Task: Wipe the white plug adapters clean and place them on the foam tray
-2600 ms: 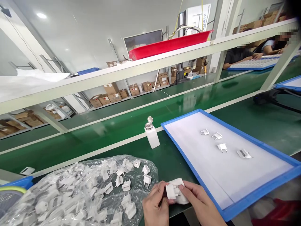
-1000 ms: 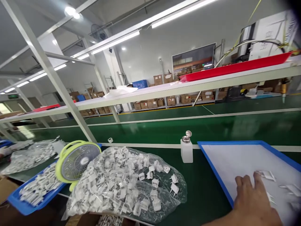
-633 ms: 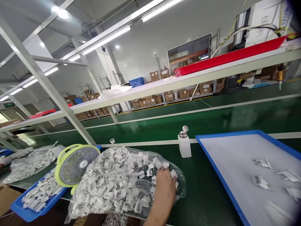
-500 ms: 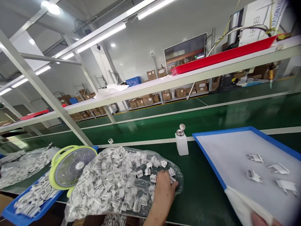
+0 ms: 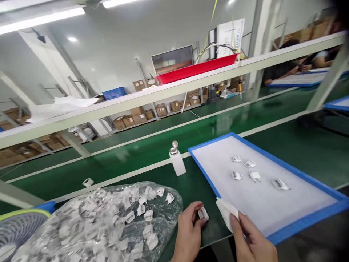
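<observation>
Both hands entered from the lower edge, forearms cut off by the frame. Left hand (image 5: 188,233): palm turned inward, thumb and fingers (image 5: 196,208) curled and pinched together at the tips. Right hand (image 5: 252,242): back toward the camera, fingers (image 5: 235,222) extended up and left, thumb tucked beneath. The hands stood near each other, not touching.
</observation>
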`<state>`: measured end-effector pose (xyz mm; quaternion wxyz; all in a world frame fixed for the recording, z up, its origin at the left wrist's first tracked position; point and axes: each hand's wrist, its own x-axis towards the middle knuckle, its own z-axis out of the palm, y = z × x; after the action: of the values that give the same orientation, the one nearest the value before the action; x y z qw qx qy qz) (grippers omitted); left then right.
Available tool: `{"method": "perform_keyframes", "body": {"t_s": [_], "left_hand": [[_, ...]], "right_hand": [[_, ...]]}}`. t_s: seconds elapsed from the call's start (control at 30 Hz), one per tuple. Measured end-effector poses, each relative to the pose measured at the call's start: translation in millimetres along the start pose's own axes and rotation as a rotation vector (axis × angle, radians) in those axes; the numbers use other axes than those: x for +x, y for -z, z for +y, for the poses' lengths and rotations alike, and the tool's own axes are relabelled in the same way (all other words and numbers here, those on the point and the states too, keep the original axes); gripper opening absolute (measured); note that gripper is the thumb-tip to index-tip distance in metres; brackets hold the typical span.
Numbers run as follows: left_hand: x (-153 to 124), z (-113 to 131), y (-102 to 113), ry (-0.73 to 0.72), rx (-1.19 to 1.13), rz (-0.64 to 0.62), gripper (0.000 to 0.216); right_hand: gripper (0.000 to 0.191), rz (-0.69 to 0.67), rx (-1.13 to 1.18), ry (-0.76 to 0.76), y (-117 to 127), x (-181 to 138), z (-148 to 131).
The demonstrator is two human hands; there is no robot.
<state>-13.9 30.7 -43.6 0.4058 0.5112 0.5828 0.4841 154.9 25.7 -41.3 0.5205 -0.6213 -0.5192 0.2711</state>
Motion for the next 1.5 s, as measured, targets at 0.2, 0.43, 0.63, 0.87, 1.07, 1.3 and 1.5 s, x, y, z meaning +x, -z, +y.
{"method": "perform_keyframes", "body": {"t_s": [0.2, 0.43, 0.63, 0.87, 1.07, 1.3, 1.5], "left_hand": [[-8.5, -5.2, 14.8, -0.082, 0.418, 0.018, 0.051], [-0.6, 10.0, 8.7, -0.123, 0.497, -0.037, 0.045], [-0.5, 3.7, 5.4, -0.133, 0.489, -0.025, 0.048], [-1.1, 1.7, 6.8, -0.130, 0.437, -0.034, 0.050], [0.5, 2.8, 5.2, -0.144, 0.490, -0.023, 0.047], [-0.3, 0.4, 6.1, -0.234, 0.515, -0.021, 0.040], [-10.0, -8.6, 8.5, -0.315, 0.278, -0.004, 0.047]], "right_hand": [[0.032, -0.023, -0.023, 0.296, -17.5, -5.7, 9.0], [0.040, -0.313, -0.085, 0.563, -47.1, 2.3, 18.1], [0.070, -0.436, -0.054, 0.763, -47.6, -9.9, 37.9], [0.072, -0.476, -0.064, 0.722, -44.4, -14.5, 44.7], [0.073, -0.463, -0.072, 0.709, -51.7, -7.1, 43.5], [0.063, -0.512, 0.007, 0.605, -52.2, -12.5, 50.5], [0.042, -0.543, 0.068, 0.261, -44.8, 14.5, 11.8]]}}
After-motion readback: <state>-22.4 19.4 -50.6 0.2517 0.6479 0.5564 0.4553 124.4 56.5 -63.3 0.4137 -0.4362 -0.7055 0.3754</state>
